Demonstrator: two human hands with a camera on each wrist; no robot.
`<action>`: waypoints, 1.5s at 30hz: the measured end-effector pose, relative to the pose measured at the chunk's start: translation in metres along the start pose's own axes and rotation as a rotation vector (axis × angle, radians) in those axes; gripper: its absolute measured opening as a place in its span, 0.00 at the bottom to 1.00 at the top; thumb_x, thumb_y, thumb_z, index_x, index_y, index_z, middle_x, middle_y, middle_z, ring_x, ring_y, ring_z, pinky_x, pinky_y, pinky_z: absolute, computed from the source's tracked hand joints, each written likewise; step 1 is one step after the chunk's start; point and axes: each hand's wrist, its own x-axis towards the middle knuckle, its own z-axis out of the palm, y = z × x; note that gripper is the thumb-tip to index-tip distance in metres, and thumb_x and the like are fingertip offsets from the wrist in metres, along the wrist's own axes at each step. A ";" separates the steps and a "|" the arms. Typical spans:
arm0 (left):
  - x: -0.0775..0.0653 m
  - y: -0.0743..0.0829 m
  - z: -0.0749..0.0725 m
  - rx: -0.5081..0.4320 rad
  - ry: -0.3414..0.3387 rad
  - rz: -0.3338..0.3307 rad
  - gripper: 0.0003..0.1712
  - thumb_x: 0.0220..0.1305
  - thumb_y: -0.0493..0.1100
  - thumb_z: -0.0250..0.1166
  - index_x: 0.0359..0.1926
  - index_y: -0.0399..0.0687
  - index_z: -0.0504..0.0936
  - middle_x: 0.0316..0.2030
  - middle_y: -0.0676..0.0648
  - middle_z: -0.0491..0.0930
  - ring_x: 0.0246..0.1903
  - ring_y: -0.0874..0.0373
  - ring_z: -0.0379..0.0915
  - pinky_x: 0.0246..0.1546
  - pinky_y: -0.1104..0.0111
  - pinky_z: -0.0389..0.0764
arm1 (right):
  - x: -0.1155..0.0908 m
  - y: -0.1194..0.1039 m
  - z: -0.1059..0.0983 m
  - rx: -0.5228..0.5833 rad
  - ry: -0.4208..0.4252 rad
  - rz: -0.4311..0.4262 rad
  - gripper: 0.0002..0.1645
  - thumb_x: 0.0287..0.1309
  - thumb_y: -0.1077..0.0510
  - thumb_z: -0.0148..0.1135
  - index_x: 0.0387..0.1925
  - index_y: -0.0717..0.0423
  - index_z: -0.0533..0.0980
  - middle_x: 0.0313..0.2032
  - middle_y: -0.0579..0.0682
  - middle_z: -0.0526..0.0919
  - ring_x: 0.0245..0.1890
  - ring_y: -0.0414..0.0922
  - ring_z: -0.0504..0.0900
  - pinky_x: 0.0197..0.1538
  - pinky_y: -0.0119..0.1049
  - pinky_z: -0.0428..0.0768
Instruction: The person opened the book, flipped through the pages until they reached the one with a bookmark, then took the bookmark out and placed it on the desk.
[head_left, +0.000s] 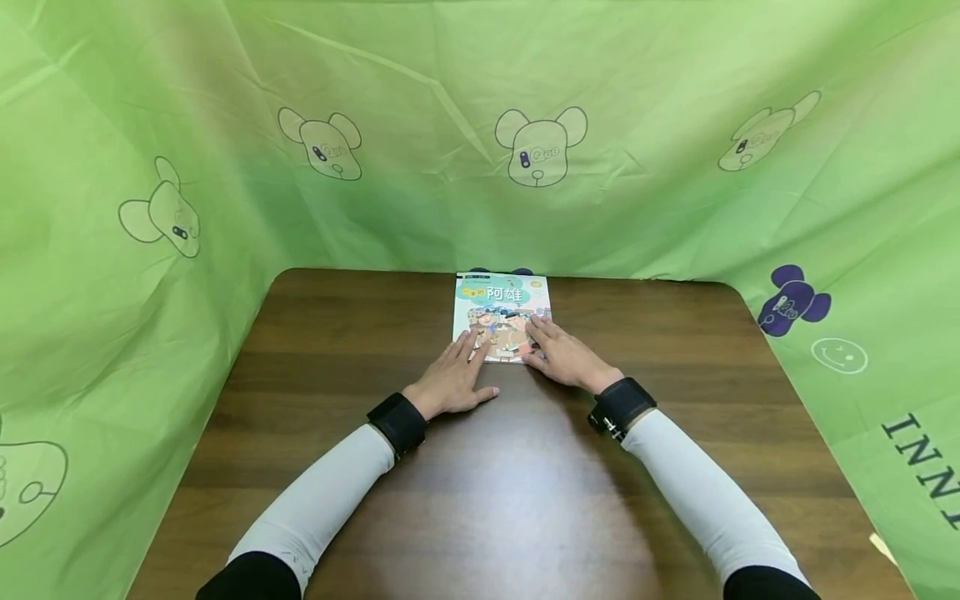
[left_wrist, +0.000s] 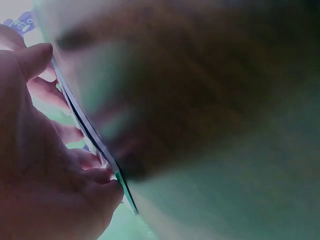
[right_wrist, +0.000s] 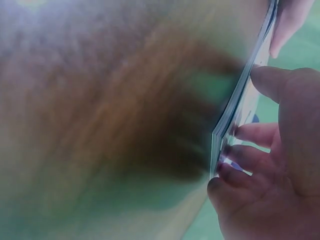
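A thin picture book (head_left: 504,293) lies flat at the far edge of the wooden table, its cover light blue and white with cartoon figures and large white characters. On its lower left part rest the fingertips of my left hand (head_left: 452,379), with the thumb stretched out beside the book. The fingers of my right hand (head_left: 568,358) lie over its lower right part, thumb near the bottom edge. Both hands have extended fingers. In the left wrist view the book's edge (left_wrist: 86,127) runs beneath the fingers. The right wrist view shows the page edges (right_wrist: 232,110) close to the fingertips.
The brown wooden table (head_left: 337,308) has rounded far corners. A green cloth (head_left: 420,200) printed with bear heads hangs behind it and along both sides. A small pale object (head_left: 882,547) sits at the table's right edge.
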 end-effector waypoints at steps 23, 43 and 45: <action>-0.040 0.010 0.009 0.011 -0.017 0.018 0.53 0.66 0.71 0.48 0.79 0.46 0.43 0.77 0.35 0.33 0.76 0.45 0.27 0.73 0.56 0.43 | -0.027 -0.031 0.008 -0.169 0.018 -0.047 0.41 0.70 0.41 0.47 0.72 0.66 0.60 0.72 0.67 0.59 0.71 0.63 0.59 0.69 0.59 0.58; -0.082 0.027 0.011 0.009 -0.023 0.043 0.52 0.65 0.69 0.51 0.78 0.42 0.49 0.77 0.32 0.39 0.75 0.41 0.34 0.72 0.53 0.50 | -0.059 -0.057 0.023 -0.242 0.121 -0.132 0.39 0.69 0.43 0.50 0.68 0.69 0.65 0.68 0.69 0.66 0.68 0.64 0.64 0.67 0.58 0.62; -0.086 0.029 0.012 0.006 -0.019 0.046 0.52 0.66 0.68 0.51 0.78 0.42 0.50 0.77 0.32 0.39 0.75 0.40 0.35 0.72 0.52 0.50 | -0.062 -0.060 0.025 -0.242 0.125 -0.132 0.39 0.69 0.43 0.49 0.68 0.69 0.65 0.68 0.69 0.66 0.68 0.63 0.64 0.67 0.58 0.62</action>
